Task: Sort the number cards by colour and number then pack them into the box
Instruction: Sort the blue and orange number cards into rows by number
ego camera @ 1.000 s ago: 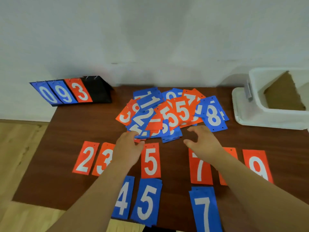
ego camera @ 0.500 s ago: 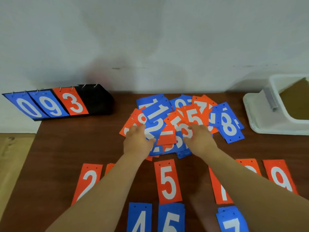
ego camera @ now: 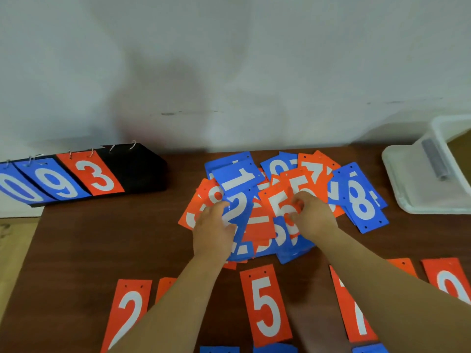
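Head view: your right hand (ego camera: 312, 220) pinches an orange card (ego camera: 279, 203); left hand (ego camera: 212, 233) presses the twelve-o'clock pile (ego camera: 362, 200) flat, so lift singly.

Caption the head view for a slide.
Left hand and right hand reach into the jumbled pile of number cards on the table.

One wide-angle view, worn on the head, looks forward and down from the near side of the desk (ego camera: 84, 245) toward the white wall (ego camera: 229, 59) behind its far edge. It sits close. Both forearms enter from the bottom edge, with the left hand (ego camera: 212, 233) and right hand (ego camera: 314, 217) mid-frame on the card pile (ego camera: 362, 200). The frame's edges crop the flip scoreboard (ego camera: 96, 174) at left and the white box (ego camera: 418, 189) at right.
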Motion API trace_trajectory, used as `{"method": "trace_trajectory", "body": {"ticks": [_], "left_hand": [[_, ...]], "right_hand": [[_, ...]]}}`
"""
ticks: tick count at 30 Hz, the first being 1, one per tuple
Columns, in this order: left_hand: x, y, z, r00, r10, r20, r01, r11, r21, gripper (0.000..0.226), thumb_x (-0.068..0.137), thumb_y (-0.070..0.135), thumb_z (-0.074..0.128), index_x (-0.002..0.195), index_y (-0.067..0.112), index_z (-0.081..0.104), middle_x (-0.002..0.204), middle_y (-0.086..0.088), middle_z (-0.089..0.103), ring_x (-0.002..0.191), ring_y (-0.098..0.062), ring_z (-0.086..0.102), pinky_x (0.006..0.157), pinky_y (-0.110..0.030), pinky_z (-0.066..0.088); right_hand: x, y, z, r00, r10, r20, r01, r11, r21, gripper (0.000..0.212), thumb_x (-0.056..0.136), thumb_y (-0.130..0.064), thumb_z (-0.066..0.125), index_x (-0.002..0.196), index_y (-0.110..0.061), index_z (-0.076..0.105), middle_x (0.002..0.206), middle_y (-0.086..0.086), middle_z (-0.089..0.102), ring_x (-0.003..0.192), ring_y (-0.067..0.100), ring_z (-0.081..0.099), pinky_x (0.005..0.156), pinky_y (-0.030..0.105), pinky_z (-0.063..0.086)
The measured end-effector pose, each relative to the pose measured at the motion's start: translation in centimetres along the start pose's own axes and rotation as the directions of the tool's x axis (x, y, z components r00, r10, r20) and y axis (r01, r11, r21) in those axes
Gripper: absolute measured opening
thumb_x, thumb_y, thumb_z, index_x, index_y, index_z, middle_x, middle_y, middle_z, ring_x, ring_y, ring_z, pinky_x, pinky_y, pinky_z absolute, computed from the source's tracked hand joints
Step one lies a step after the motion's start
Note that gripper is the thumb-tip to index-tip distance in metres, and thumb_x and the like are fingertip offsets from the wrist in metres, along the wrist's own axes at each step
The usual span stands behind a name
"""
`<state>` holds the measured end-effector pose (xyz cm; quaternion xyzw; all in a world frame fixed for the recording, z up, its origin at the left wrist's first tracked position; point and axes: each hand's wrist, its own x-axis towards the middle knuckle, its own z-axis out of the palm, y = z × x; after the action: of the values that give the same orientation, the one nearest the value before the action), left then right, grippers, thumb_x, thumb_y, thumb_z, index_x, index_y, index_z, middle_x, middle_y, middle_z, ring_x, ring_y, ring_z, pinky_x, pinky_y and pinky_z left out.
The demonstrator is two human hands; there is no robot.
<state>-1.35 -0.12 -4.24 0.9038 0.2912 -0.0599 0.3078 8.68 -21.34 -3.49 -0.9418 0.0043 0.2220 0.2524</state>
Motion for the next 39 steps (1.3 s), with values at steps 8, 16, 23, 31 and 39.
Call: {"method": "trace_trajectory", "body": {"ticks": [8, 16, 23, 31, 39], "left_hand": [[-3.4, -1.5, -4.3, 0.998, -0.053, -0.020, 0.044, 0.945, -0.325, 0.027, 0.100, 0.033, 0.062, 0.127, 0.033, 0.059, 0.137, 0.010, 0.055, 0.123, -0.008, 0.054, 0.064, -0.022, 0.060], [-11.5, -2.6, -8.0, 0.970, -0.236, -0.056, 0.182, 0.860, -0.476, 0.027, 0.103, 0.023, 0.057, 0.123, 0.039, 0.062, 0.124, 0.001, 0.062, 0.091, -0.018, 0.070, 0.047, -0.022, 0.048], [-21.6, -0.2, -9.3, 0.966, -0.235, -0.109, 0.129, 0.801, -0.584, 0.033, 0.098, 0.015, 0.065, 0.121, 0.039, 0.067, 0.123, 0.007, 0.056, 0.099, -0.013, 0.066, 0.061, -0.023, 0.056], [-32.1, -0.1, -7.2, 0.969, -0.198, -0.148, 0.057, 0.760, -0.647, 0.027, 0.095, 0.013, 0.069, 0.103, 0.039, 0.068, 0.112, 0.014, 0.064, 0.093, -0.010, 0.069, 0.066, -0.030, 0.062], [-33.7, -4.0, -8.2, 0.954, -0.259, -0.150, 0.085, 0.717, -0.692, 0.022, 0.096, 0.015, 0.069, 0.106, 0.035, 0.066, 0.110, 0.011, 0.066, 0.094, -0.009, 0.067, 0.056, -0.017, 0.054]], "right_hand": [[-3.9, 0.5, -4.4, 0.944, 0.031, -0.329, 0.054, 0.968, 0.245, 0.015, 0.099, -0.025, 0.061, 0.114, -0.028, 0.064, 0.115, -0.004, 0.066, 0.098, 0.014, 0.061, 0.076, 0.029, 0.054], [-13.4, 1.6, -6.1, 0.983, 0.063, -0.173, 0.060, 0.778, 0.626, 0.012, 0.095, -0.019, 0.069, 0.100, -0.030, 0.069, 0.104, -0.010, 0.070, 0.100, 0.014, 0.068, 0.087, 0.036, 0.058], [-21.7, 5.8, -7.3, 0.998, -0.009, -0.067, 0.050, 0.779, 0.626, 0.018, 0.095, -0.014, 0.069, 0.095, -0.032, 0.071, 0.099, -0.010, 0.072, 0.092, 0.011, 0.071, 0.079, 0.036, 0.062], [-27.9, 9.8, -7.5, 0.995, -0.100, 0.019, 0.066, 0.772, 0.632, 0.016, 0.096, -0.012, 0.067, 0.097, -0.028, 0.069, 0.102, -0.009, 0.070, 0.092, 0.010, 0.069, 0.066, 0.024, 0.057], [-28.8, 8.0, -5.2, 0.988, -0.139, 0.063, 0.077, 0.813, 0.577, 0.016, 0.096, -0.015, 0.067, 0.097, -0.030, 0.067, 0.101, -0.011, 0.068, 0.093, 0.012, 0.069, 0.067, 0.025, 0.058]]}}
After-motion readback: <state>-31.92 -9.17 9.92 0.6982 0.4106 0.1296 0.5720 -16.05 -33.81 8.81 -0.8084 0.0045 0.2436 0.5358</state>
